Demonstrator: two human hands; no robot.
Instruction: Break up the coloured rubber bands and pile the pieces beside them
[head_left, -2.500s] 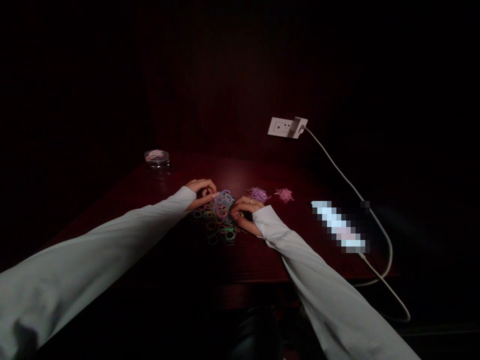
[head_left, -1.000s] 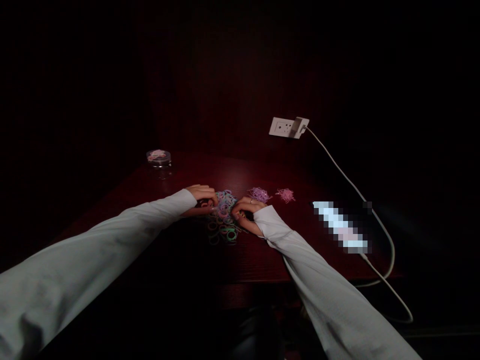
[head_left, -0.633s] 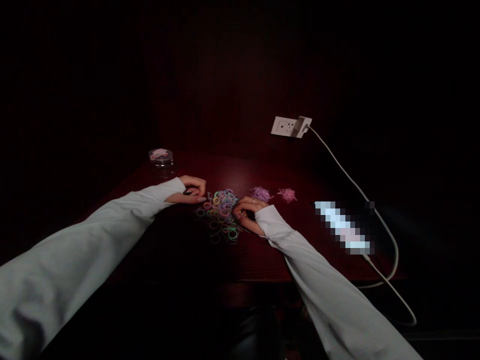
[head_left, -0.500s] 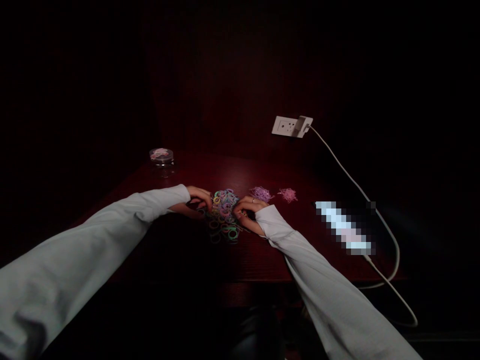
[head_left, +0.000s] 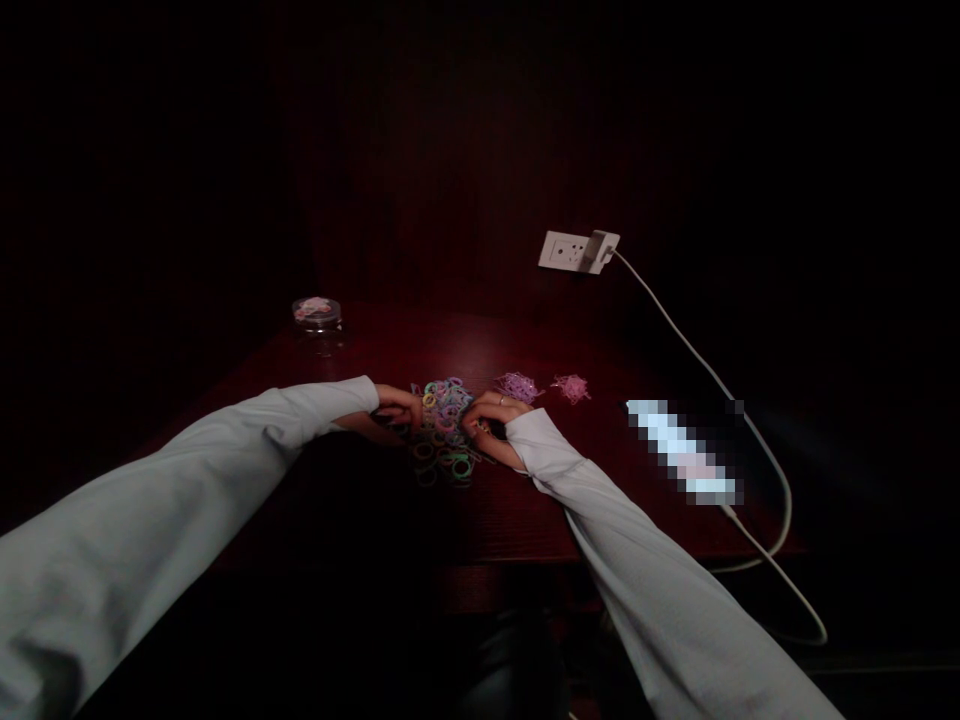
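Note:
A loose pile of small multicoloured elastic bands [head_left: 450, 408] lies on the dark red table between my hands. At its left edge is my left hand [head_left: 397, 405], with fingers bent and close together, touching the bands. My right hand [head_left: 495, 415] curls in from the right, its thumb and fingertips drawn together at the pile's edge. Whatever either hand pinches is too small and dark to name. Just beyond the right hand sits a heap of purple bands [head_left: 517, 387], with a smaller heap of pink bands [head_left: 572, 388] to its right.
At the back left stands a round clear container [head_left: 317, 314] with a pink decorated lid. A phone [head_left: 682, 450], its screen blurred out, lies at the right on a white cable [head_left: 690, 345] running from a charger in the wall socket [head_left: 566, 251]. The table [head_left: 510, 530] has its front edge nearest me.
The whole view has shifted slightly. My left fingers have drawn a little further in at the pile's left edge. My right hand stays curled at the right side.

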